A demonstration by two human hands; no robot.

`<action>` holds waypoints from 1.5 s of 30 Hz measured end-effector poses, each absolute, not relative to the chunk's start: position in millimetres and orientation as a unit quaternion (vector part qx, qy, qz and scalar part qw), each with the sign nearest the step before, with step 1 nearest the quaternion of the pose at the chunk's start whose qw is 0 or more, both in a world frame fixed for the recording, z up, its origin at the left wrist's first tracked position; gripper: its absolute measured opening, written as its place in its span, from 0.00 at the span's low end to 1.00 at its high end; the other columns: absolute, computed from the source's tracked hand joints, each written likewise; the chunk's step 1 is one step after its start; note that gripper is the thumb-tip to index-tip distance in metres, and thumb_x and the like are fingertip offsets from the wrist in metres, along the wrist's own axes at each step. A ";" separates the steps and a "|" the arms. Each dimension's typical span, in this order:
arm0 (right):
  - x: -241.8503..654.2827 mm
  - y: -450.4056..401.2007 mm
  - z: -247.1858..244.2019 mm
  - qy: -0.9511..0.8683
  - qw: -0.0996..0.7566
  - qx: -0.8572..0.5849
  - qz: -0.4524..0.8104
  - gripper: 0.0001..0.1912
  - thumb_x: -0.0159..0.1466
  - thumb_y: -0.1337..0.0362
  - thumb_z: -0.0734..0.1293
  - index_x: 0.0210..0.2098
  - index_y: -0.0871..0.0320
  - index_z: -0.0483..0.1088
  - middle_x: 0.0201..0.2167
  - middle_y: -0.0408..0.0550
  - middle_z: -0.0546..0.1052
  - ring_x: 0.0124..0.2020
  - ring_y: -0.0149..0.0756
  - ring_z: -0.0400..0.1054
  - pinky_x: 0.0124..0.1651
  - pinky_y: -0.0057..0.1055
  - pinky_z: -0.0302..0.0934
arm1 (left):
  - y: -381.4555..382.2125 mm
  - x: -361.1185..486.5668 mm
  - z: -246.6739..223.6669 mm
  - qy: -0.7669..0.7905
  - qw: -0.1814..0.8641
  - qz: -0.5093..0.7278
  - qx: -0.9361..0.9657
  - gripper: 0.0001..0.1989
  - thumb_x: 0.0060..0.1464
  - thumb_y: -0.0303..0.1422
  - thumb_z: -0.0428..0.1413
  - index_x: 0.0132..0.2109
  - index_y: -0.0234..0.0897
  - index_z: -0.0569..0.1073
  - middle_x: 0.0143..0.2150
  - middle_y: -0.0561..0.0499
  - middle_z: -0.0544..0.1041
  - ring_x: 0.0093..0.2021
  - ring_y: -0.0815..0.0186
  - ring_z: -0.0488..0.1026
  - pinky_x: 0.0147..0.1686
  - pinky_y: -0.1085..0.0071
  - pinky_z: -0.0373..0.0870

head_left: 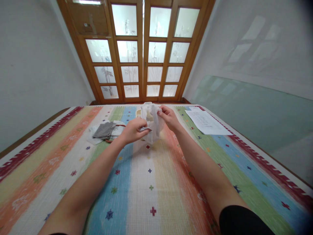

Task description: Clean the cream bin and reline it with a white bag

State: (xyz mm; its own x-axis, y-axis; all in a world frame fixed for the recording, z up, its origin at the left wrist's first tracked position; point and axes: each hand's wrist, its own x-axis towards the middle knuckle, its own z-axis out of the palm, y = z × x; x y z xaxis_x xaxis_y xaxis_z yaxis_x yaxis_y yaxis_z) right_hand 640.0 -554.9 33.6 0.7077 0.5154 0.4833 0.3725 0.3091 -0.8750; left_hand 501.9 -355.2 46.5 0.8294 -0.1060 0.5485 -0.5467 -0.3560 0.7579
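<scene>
A thin, whitish plastic bag point(153, 120) hangs between my two hands above the far middle of the table. My left hand point(135, 130) is closed round a bunched part of it at the left. With thumb and fingers, my right hand point(168, 117) pinches its upper right edge. Behind the bag, a pale yellow thing point(138, 113) shows only in part, so its kind is hidden. To the left of my left hand lies a grey and white cloth item point(104, 130) with a brown curved handle or rim, on clear plastic.
A striped, patterned tablecloth point(151, 195) covers the table. Printed white paper sheets point(207, 121) lie at the far right. Beyond the table stand wooden doors with frosted panes point(129, 74). A greenish glass panel point(244, 111) leans along the right wall.
</scene>
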 end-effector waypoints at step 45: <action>650.3 -549.3 17.1 -0.408 0.541 -0.735 0.019 0.25 0.68 0.41 0.63 0.29 0.55 0.65 0.26 0.41 0.65 0.30 0.33 0.59 0.33 0.30 0.52 | -311.5 530.4 -1.8 -0.140 0.121 0.089 0.979 0.14 0.65 0.36 0.52 0.45 0.36 0.81 0.44 0.40 0.83 0.44 0.52 0.79 0.43 0.61 0.70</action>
